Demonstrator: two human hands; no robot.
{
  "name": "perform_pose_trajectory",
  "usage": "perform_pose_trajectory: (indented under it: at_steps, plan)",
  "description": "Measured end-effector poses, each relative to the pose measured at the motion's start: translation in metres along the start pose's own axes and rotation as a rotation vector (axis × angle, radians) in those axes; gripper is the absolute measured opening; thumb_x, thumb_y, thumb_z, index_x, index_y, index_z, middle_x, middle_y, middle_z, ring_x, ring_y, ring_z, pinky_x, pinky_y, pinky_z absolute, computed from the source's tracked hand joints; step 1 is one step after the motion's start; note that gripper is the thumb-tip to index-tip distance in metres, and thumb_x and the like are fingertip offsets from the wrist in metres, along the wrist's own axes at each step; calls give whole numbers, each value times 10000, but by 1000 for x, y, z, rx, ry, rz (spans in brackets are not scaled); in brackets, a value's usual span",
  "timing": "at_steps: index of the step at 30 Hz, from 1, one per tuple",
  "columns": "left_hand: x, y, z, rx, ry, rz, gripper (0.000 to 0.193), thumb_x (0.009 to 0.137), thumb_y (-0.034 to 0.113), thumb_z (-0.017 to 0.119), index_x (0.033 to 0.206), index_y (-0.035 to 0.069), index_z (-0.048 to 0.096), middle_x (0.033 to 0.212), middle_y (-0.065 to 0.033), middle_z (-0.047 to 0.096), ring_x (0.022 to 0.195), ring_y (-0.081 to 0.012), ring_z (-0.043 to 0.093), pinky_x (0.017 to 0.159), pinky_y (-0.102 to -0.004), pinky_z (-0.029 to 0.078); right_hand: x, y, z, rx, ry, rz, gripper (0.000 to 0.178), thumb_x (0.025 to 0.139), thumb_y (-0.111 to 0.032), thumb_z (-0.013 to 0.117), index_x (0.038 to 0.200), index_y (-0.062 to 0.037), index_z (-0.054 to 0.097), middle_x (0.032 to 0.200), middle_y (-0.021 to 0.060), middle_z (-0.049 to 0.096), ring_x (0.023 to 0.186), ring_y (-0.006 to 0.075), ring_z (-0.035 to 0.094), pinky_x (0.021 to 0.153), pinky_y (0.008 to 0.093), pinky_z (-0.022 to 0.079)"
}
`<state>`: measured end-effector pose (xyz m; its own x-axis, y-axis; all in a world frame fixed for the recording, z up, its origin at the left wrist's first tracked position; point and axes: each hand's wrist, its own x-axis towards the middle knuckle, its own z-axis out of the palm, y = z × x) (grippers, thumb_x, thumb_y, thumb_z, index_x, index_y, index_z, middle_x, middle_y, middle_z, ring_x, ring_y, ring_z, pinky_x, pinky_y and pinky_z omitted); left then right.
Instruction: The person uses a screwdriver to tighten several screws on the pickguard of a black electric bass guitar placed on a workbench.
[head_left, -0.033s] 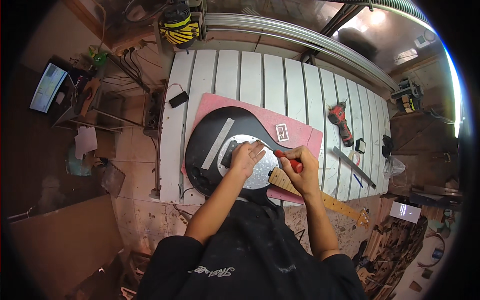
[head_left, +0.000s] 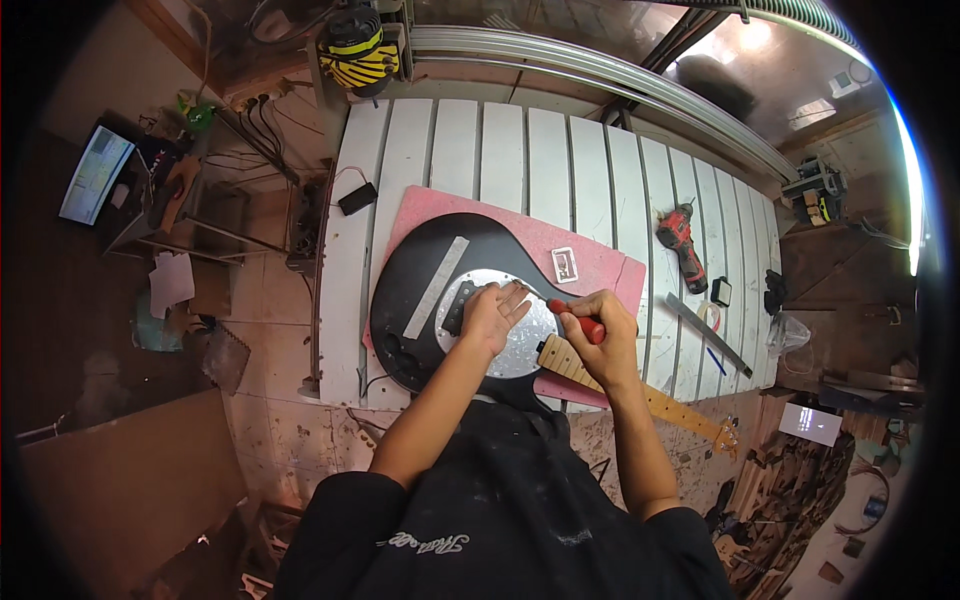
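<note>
A black guitar body [head_left: 404, 262] lies flat, with a silvery pearl-patterned pickguard [head_left: 522, 345] screwed on around its rim. My right hand [head_left: 610, 330] is closed around a red-handled screwdriver [head_left: 585, 325], whose shaft points left to the pickguard's upper edge. Over the pickguard rests my left hand [head_left: 490, 318], fingers stretched out, with fingertips near the screwdriver's tip. Beside its thumb side sits a black pickup [head_left: 455, 310], partly covered by the hand. A metal ruler [head_left: 436, 287] lies across the body. The maple guitar neck [head_left: 665, 405] runs to the lower right, under my right wrist.
Under the guitar is a pink mat [head_left: 600, 243] on a white slatted table [head_left: 500, 150]. A red and black cordless drill [head_left: 680, 247], a metal bar [head_left: 708, 335], a blue pen [head_left: 716, 361] and a small framed part [head_left: 564, 265] lie to the right. A black box [head_left: 357, 198] sits far left.
</note>
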<state>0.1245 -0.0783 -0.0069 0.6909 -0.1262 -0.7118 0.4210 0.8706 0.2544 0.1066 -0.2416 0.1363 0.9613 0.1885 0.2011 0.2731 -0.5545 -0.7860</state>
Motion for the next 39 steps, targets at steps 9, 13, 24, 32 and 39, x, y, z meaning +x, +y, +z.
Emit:
perform_pose_trajectory:
  at_steps: [9,13,24,32,39]
  plan:
    - [-3,6,7,22,-35,-10,247,921,119,452,1122,-22,433,1274,-205,500,1227,-341,516,1003,-530,484,16,-1,8,34,-48,10,145,812,-24,709,853,-13,571,875,134,696,807,226,687,718,321,524]
    - [-2,7,6,14,-53,-25,251,925,133,435,1119,-27,434,1280,-204,494,1246,-339,497,1019,-525,472,20,2,8,23,-66,12,146,812,-32,712,852,-14,573,876,138,699,808,225,687,720,323,525]
    - [-4,9,7,-29,-33,-24,173,915,139,446,1050,34,419,1262,-209,498,1212,-323,520,1020,-502,478,50,-12,10,-74,-191,36,182,807,-89,750,800,-13,585,751,116,644,709,198,650,646,318,503]
    - [-1,9,3,-29,-26,-16,336,932,157,453,1202,-34,396,1342,-226,458,1221,-319,523,972,-487,515,66,-17,18,-147,-222,-67,189,779,-101,751,802,-17,584,684,125,573,608,261,577,592,339,466]
    - [7,8,-10,-22,-48,-18,297,935,165,455,1187,10,425,1281,-197,519,1165,-310,565,950,-501,514,84,-27,30,-126,-222,-22,251,775,-116,758,789,-13,529,629,119,565,597,279,577,590,358,469]
